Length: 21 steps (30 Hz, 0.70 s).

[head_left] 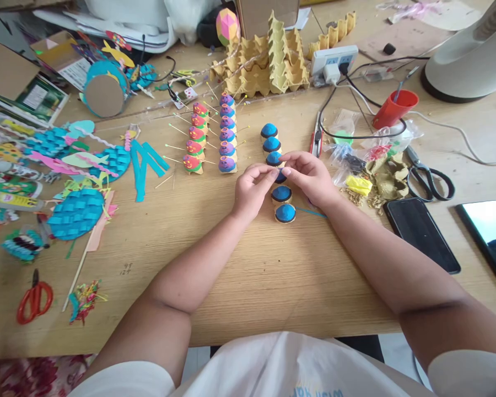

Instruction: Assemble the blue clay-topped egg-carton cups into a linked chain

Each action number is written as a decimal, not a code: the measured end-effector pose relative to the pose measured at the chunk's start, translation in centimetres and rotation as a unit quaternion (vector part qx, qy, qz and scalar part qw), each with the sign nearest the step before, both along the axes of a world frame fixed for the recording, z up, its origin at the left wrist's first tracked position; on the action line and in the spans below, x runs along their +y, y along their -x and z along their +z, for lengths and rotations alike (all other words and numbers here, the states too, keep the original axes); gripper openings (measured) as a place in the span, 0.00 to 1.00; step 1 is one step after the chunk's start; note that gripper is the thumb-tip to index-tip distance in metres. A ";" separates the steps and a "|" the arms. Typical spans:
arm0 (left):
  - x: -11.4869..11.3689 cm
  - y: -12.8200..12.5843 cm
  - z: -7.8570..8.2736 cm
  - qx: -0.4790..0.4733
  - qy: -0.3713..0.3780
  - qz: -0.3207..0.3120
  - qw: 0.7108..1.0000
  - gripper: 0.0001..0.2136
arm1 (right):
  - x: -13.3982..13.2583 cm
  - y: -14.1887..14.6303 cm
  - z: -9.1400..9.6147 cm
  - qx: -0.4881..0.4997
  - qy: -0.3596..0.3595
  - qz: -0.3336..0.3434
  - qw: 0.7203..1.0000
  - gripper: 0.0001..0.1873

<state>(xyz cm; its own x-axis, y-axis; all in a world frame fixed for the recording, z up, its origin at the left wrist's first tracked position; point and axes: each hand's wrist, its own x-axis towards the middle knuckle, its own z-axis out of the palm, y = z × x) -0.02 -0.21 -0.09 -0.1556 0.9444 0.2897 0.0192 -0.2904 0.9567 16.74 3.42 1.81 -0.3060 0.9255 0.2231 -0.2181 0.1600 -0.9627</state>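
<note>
Your left hand (252, 190) and right hand (311, 177) meet over the row of blue domes (281, 193), which runs away from you along the middle of the bench (231, 281). The fingers of both hands are bent, with thumbs and fingertips drawn close together above the fourth dome from the far end; whether they grip anything cannot be told. Each dome has a dark band around its base. A thin blue strip (311, 212) lies beside the nearest dome, partly under your right forearm. To the left of the domes stand a purple row (227, 134) and a red row (195, 134), both with faces and ball-tipped sticks. Beyond them lies an egg tray (248, 77). To the right, note the cutter (316, 138), the red cup (397, 109), the black scissors (432, 179) and, nearer you, a phone (422, 234).
</note>
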 end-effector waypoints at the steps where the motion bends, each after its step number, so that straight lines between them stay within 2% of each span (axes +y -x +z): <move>1: 0.0 0.0 0.0 0.002 0.001 0.001 1.000 0.13 | 0.0 0.0 -0.2 0.009 0.013 0.007 1.000 0.29; 6: -0.1 -0.1 0.2 -0.002 0.012 0.000 1.000 0.15 | 0.1 -0.1 -0.5 -0.010 0.016 -0.016 1.000 0.23; 14: -0.3 0.1 0.7 0.002 0.024 0.005 1.000 0.20 | -0.2 -0.1 0.8 -0.059 0.005 -0.056 0.997 0.30; 21: -0.3 0.1 0.6 -0.017 0.015 -0.012 1.000 0.15 | -0.2 -0.2 1.0 -0.070 -0.001 -0.058 0.996 0.32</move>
<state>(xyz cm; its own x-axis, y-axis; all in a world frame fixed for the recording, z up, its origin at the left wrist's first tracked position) -0.08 -0.53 0.51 -0.1415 0.9561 0.2567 -0.0196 -0.2619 0.9649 16.95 3.22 2.77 -0.2257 0.9558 0.1884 -0.0627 0.1787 -0.9819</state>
